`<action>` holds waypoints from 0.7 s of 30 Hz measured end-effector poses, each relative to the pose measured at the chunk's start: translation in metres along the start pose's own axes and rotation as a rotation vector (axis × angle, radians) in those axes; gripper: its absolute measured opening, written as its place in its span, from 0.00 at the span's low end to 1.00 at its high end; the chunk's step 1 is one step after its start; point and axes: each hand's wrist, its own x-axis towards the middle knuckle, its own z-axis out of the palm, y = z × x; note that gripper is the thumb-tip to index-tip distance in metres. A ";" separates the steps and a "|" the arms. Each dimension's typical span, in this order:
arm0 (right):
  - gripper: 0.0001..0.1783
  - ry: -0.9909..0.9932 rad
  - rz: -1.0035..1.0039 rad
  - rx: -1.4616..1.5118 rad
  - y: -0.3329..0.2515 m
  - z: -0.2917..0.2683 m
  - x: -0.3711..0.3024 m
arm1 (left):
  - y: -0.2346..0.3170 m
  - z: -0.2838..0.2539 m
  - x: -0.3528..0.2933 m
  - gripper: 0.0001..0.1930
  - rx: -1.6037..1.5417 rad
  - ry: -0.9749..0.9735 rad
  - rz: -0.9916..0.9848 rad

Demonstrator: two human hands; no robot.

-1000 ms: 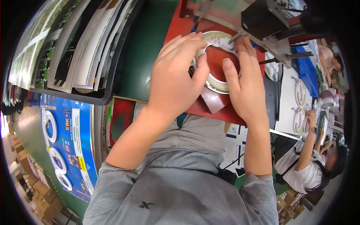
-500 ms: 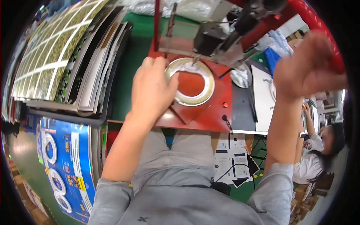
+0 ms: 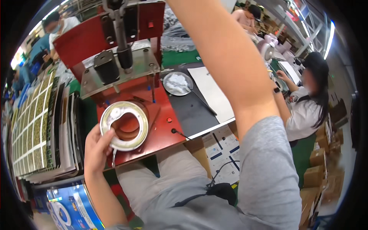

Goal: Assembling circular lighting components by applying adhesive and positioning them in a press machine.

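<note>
Over the near-left part of the red press base, the left hand is pinching the white ring by its edge, now managing it alone, while the right forearm is stretching upward, its hand gone from view, its grip unknowable.

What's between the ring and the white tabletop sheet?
In the head view, right of the ring: red plate, then dark mat with rod and round dish.
</note>
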 end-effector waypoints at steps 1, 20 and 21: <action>0.16 -0.138 -0.450 0.187 0.038 -0.017 0.008 | -0.007 0.001 -0.007 0.14 -0.062 -0.031 0.047; 0.22 -0.065 0.402 0.751 0.416 -0.145 -0.194 | -0.076 0.145 -0.064 0.18 -0.250 -0.500 0.033; 0.22 0.015 0.364 0.855 0.433 -0.165 -0.181 | -0.077 0.149 -0.066 0.17 -0.162 -0.541 0.046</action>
